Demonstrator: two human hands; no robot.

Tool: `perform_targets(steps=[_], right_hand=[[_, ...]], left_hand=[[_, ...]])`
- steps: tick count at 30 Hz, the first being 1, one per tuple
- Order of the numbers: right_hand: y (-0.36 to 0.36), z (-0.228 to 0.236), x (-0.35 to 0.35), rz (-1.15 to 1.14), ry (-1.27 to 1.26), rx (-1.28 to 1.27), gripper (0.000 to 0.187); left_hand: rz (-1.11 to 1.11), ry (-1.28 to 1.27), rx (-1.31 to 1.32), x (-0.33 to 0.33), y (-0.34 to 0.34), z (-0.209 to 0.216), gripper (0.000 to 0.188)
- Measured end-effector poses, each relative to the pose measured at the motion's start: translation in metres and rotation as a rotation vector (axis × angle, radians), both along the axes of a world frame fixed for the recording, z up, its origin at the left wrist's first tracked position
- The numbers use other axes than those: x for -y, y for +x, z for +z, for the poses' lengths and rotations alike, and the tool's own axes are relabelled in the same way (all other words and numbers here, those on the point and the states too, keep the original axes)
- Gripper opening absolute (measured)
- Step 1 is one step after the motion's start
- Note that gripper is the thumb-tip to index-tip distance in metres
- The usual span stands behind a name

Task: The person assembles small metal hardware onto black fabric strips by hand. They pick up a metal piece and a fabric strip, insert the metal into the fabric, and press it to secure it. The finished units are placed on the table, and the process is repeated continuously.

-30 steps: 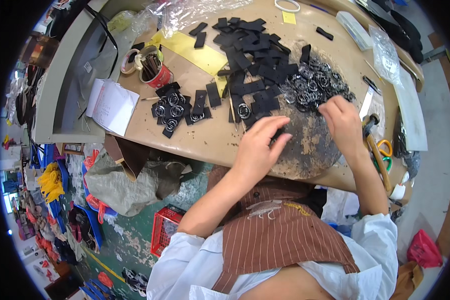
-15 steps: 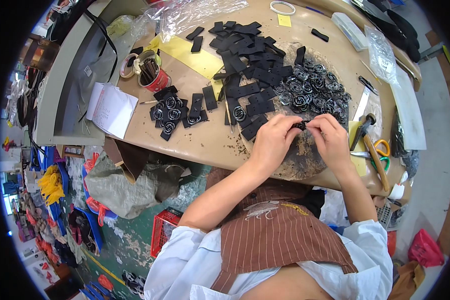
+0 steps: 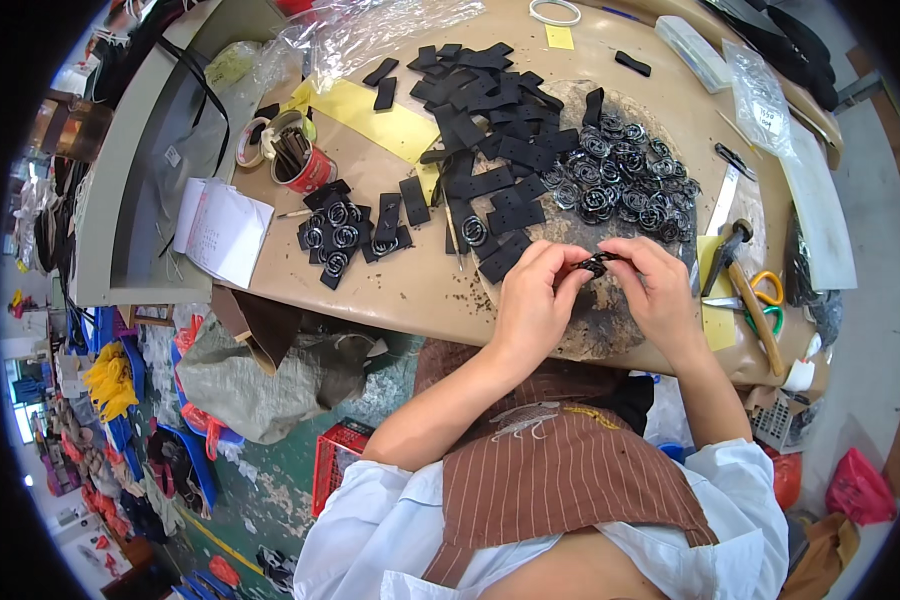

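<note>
Over the round worn board (image 3: 602, 325), my left hand (image 3: 535, 305) and my right hand (image 3: 658, 300) meet with fingertips pinched on one small dark metal ornament (image 3: 597, 263). It looks like the coiled, shiny pieces heaped just beyond; my fingers partly hide it. That heap of dark coiled ornaments (image 3: 625, 175) covers the far part of the board. Left of it spreads a pile of flat black strips (image 3: 495, 115), some with small holes. Farther left, a smaller group of black strips carries several coiled ornaments (image 3: 342, 237).
Right of the board lie a hammer (image 3: 756, 305), scissors with orange and green handles (image 3: 768, 290) and a utility knife (image 3: 735, 165). A red can (image 3: 316, 172) of dark sticks, a tape roll (image 3: 251, 143) and a paper pad (image 3: 224, 235) stand at left. Clear plastic bags lie at the far edge.
My view has shifted slightly. Both hands stay over the board; the fingers have turned the ornament a little, and the right fingers have spread a bit and show more of it.
</note>
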State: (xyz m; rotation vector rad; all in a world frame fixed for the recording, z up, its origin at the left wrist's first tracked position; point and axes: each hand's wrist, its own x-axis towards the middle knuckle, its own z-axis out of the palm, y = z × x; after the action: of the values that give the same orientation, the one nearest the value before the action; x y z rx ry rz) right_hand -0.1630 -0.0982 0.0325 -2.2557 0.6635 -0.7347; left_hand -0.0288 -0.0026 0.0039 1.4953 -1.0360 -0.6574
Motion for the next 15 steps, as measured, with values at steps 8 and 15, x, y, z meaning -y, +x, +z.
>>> perform_targets(steps=[8, 15], right_hand=[[0.007, -0.012, -0.011, -0.073, 0.217, 0.013, 0.012], [-0.001, -0.031, 0.013, -0.284, 0.412, -0.055, 0.019]], left_hand=[[0.049, -0.205, 0.426, -0.018, -0.004, -0.019, 0.016], [-0.173, -0.366, 0.622, -0.048, -0.004, -0.009, 0.024]])
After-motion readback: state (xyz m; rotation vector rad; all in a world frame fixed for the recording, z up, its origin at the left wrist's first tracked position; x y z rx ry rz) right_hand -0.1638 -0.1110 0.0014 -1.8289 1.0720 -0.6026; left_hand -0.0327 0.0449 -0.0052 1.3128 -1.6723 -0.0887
